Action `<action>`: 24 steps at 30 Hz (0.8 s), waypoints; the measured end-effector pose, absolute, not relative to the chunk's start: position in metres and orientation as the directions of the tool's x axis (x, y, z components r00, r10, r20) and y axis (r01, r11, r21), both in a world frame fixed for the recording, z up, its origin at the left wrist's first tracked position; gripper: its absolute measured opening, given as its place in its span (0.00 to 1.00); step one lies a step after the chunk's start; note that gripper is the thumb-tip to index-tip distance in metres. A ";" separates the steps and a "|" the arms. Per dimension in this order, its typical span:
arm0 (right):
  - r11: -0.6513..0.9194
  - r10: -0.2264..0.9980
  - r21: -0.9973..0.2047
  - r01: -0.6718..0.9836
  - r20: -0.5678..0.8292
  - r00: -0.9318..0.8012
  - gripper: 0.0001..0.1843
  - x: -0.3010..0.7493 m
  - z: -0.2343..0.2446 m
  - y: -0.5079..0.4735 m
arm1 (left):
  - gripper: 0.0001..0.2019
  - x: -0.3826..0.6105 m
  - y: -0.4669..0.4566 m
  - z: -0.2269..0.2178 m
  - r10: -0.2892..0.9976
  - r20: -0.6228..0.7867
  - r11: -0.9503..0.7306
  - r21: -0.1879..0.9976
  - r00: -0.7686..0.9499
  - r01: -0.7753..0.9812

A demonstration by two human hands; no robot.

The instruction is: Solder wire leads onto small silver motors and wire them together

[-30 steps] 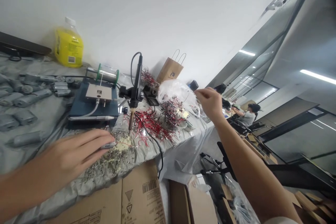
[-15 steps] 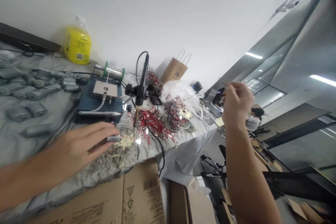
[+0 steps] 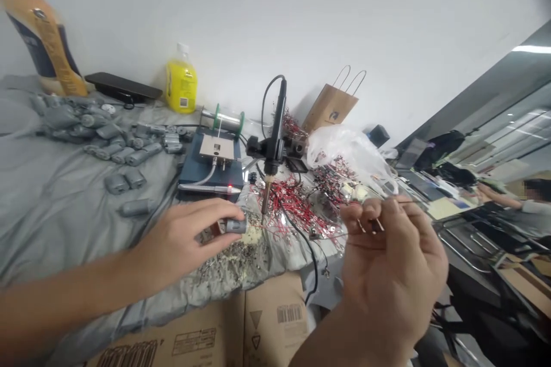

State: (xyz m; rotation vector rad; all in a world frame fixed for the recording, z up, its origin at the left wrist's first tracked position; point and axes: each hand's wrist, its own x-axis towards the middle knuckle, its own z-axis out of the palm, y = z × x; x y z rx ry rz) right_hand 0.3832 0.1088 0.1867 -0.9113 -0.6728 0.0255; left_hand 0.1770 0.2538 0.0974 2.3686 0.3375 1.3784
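Grey metal casing shows on the small DC motor (image 3: pixel 236 226) in the left hand (image 3: pixel 181 241), whose fingers (image 3: pixel 206 209) are clenched around it. Its long axis lies roughly level across the view, one end pointing right, just beside the tip of a soldering iron (image 3: pixel 275 126) clamped upright in a stand and aimed downward. Beneath the motor lies a crusted patch of solder scraps and wire bits (image 3: pixel 232 261) on a grey cloth (image 3: pixel 64 223) covering the desk.

The right hand (image 3: pixel 391 264) is raised close to the camera, its fingertips (image 3: pixel 370 209) pinched on something thin and metallic, perhaps short wires, though the view is too blurred to be sure.

Beyond the hands, a tangle of red wires (image 3: pixel 293 206) spreads beside the stand. Rows of similar motors (image 3: pixel 112 143) lie on the cloth to the left, near a blue soldering station (image 3: pixel 202 175).
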 end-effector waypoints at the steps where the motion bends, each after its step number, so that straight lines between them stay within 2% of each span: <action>1: 0.578 0.289 -0.749 0.323 0.559 0.777 0.05 0.380 0.183 0.108 | 0.09 0.177 0.253 0.097 0.388 0.786 -0.899 0.439 0.482 0.007; 3: 0.426 0.304 -0.785 0.450 0.593 0.746 0.03 0.376 0.177 0.104 | 0.09 0.178 0.250 0.097 0.393 0.796 -0.896 0.445 0.460 -0.006; 6: 0.138 0.420 -0.806 0.576 0.574 0.703 0.02 0.377 0.167 0.092 | 0.08 0.179 0.248 0.098 0.404 0.794 -0.889 0.458 0.455 -0.009; 9: -0.006 0.507 -0.766 0.643 0.552 0.662 0.04 0.383 0.159 0.085 | 0.07 0.179 0.246 0.100 0.412 0.781 -0.887 0.463 0.469 0.008; 15: 0.000 0.638 -0.723 0.691 0.532 0.557 0.09 0.387 0.162 0.092 | 0.11 0.179 0.244 0.107 0.417 0.765 -0.895 0.439 0.491 0.077; 22: 0.010 0.786 -0.684 0.729 0.456 0.417 0.15 0.383 0.163 0.087 | 0.05 0.174 0.246 0.121 0.334 0.738 -0.930 0.359 0.587 0.078; 24: 0.020 0.785 -0.681 0.732 0.464 0.410 0.12 0.382 0.162 0.087 | 0.06 0.174 0.246 0.121 0.346 0.732 -0.923 0.379 0.586 0.071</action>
